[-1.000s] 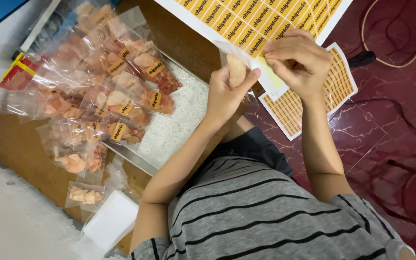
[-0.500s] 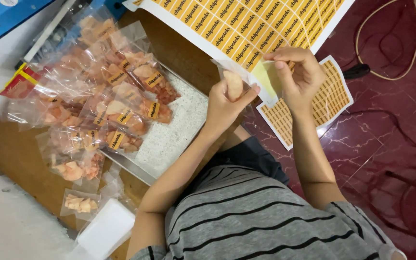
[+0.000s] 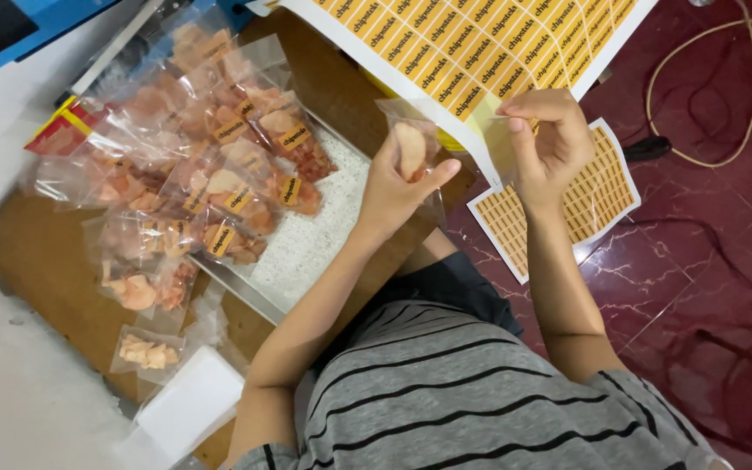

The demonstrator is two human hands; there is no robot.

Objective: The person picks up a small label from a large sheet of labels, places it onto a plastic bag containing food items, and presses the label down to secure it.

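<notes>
Pinched between thumb and fingers, the left hand [image 3: 398, 178] closes on a small clear bag of chips [image 3: 411, 144], holding it upright by its lower half just in front of the big sticker sheet [image 3: 472, 52]. The right hand [image 3: 546, 144] is also closed, its fingertips [image 3: 515, 117] nipping the near edge of that sheet, seemingly on one yellow label, though the label itself is too small to make out for sure.

The bag looks light and crinkly, its film probably slick, and the chips inside likely brittle; a gentle hold on the film beside the chips, not across them, seems the safest place to grip. A label would be thin, floppy and tacky, best taken by a corner.

Left of the sheet, a heap of filled, labelled bags [image 3: 211, 165] lies on a metal tray [image 3: 306, 252] set on a wooden board [image 3: 36, 278]. One unlabelled bag [image 3: 145, 351] sits at the board's near end, beside a white block [image 3: 189, 405]. A second, smaller sticker sheet [image 3: 585, 196] lies on the dark red floor [image 3: 707, 261] below the big sheet, just beside the right wrist.
</notes>
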